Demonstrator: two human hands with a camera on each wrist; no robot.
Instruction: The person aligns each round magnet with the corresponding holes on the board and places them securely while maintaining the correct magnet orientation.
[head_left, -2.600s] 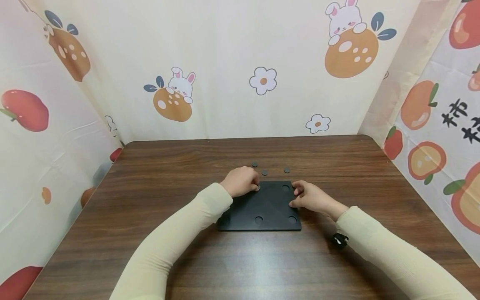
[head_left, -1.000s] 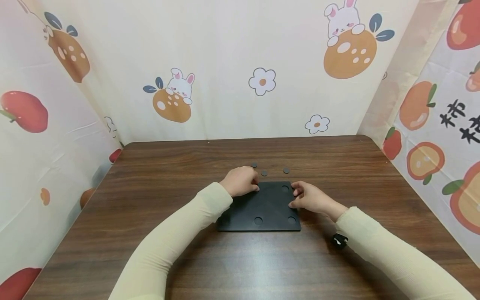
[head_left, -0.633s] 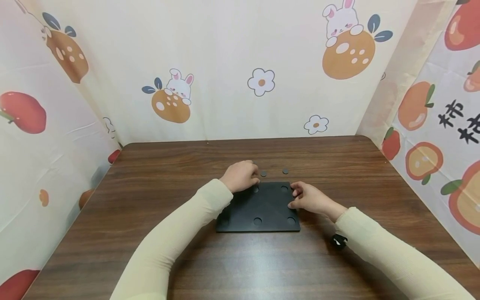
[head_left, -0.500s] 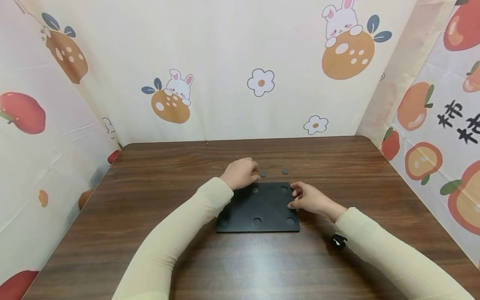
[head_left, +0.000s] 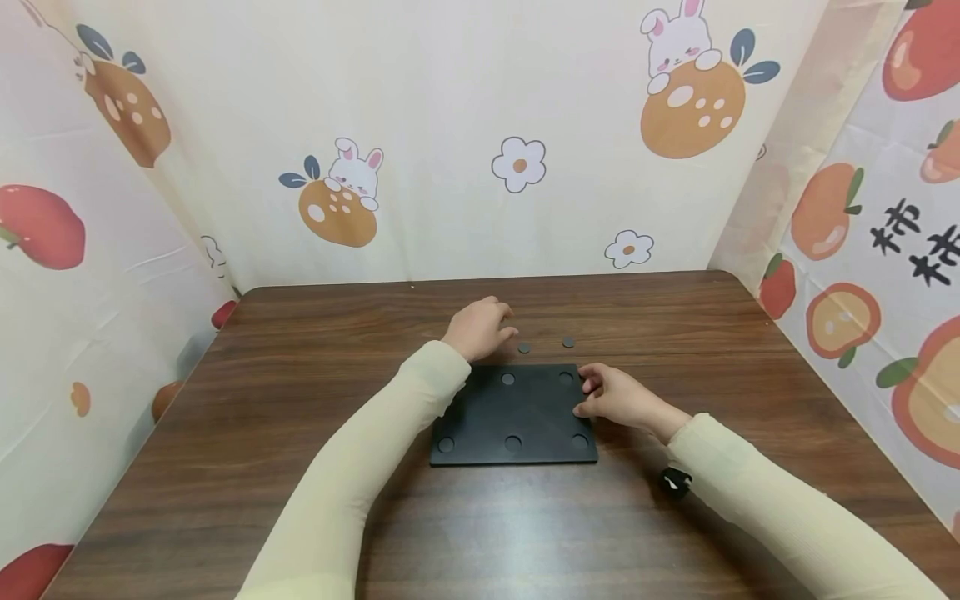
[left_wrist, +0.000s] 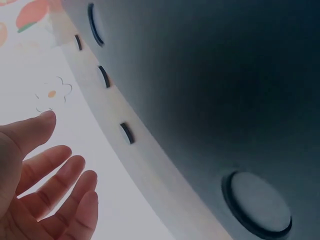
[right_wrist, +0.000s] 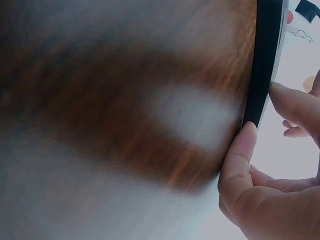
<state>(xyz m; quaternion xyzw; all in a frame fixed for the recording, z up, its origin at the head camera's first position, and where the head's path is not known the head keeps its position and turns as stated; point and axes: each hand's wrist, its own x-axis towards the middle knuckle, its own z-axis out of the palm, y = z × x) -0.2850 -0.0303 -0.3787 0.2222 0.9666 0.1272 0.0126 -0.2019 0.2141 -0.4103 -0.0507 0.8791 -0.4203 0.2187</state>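
Note:
A black rectangular board point(head_left: 536, 417) with round recesses lies on the table. Beyond its far edge, my left hand point(head_left: 477, 329) hovers with loosely bent fingers and holds nothing. Small dark discs lie just past the board: a middle disc point(head_left: 523, 347) and a right disc point(head_left: 567, 342). A third disc point(left_wrist: 127, 133) shows in the left wrist view, but my left hand covers it in the head view. The far middle recess point(head_left: 507, 379) looks lighter inside than the others. My right hand point(head_left: 622, 400) holds the board's right edge between thumb and fingers, also visible in the right wrist view.
The brown wood-grain table point(head_left: 337, 367) reaches back to a patterned curtain point(head_left: 442, 108). Patterned cloth also hangs at the left and right sides. A black device point(head_left: 675, 482) sits at the right wrist.
My left hand has lifted from the far middle recess and moved away past the board, its fingers spreading. The far left disc is now behind it. My right hand stays at the board's edge.

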